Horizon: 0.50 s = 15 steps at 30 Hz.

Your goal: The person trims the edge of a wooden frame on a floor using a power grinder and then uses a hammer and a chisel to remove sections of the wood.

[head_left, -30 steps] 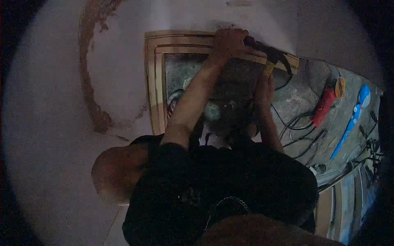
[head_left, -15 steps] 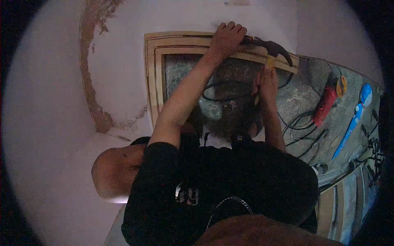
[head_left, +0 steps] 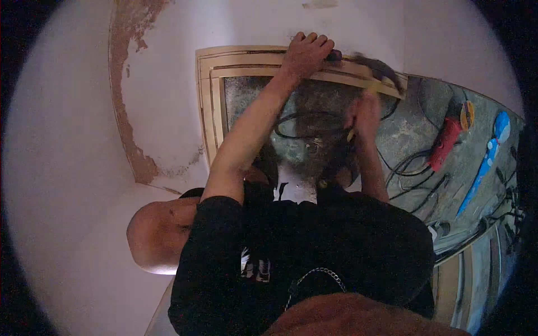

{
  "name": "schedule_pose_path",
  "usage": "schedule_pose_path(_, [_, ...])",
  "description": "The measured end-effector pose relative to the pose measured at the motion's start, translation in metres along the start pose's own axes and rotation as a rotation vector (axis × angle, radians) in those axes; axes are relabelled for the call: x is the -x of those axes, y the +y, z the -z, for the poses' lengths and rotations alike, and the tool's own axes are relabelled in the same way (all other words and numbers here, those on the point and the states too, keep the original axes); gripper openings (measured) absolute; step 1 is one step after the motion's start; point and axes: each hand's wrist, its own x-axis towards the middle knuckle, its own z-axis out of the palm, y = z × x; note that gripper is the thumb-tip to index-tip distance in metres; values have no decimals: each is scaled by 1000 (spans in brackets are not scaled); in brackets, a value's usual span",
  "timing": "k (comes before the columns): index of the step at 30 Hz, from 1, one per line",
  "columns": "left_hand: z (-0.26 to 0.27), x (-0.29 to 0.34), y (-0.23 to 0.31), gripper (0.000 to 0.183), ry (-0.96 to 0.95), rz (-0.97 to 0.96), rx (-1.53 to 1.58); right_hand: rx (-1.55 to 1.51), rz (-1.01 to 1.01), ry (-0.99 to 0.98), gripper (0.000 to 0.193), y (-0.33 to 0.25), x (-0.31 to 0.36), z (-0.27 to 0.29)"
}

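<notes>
My left hand (head_left: 307, 55) is closed over the top edge of a light wooden frame (head_left: 241, 58), gripping a tool with a dark handle (head_left: 334, 55). Only the handle's end sticks out to the right of my fist; the rest is hidden. My right hand (head_left: 367, 115) is wrapped round the yellow handle of a claw hammer (head_left: 384, 71). The hammer's dark head, smeared by motion, is over the frame's upper right part. A small gap shows between it and the handle's end.
A red angle grinder (head_left: 446, 143) with a yellow disc lies on the dusty floor at right. Beside it are black cables (head_left: 406, 167) and a long blue object (head_left: 486, 162). Long boards (head_left: 448, 285) lie at lower right. A pale wall (head_left: 168, 89) rises behind the frame.
The hammer head has shifted slightly right, away from the end of the tool in my left hand, and is now blurred. My left hand sits slightly farther left.
</notes>
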Motion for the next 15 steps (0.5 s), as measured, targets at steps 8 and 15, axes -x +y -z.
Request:
schedule_pose_path(8, [1, 0, -3, 21, 19, -3, -20, -36, -16, 89, 26, -5, 0, 0])
schedule_pose_path(15, [4, 2, -3, 24, 31, 2, 42, -65, -74, -68, 30, -1, 2, -1])
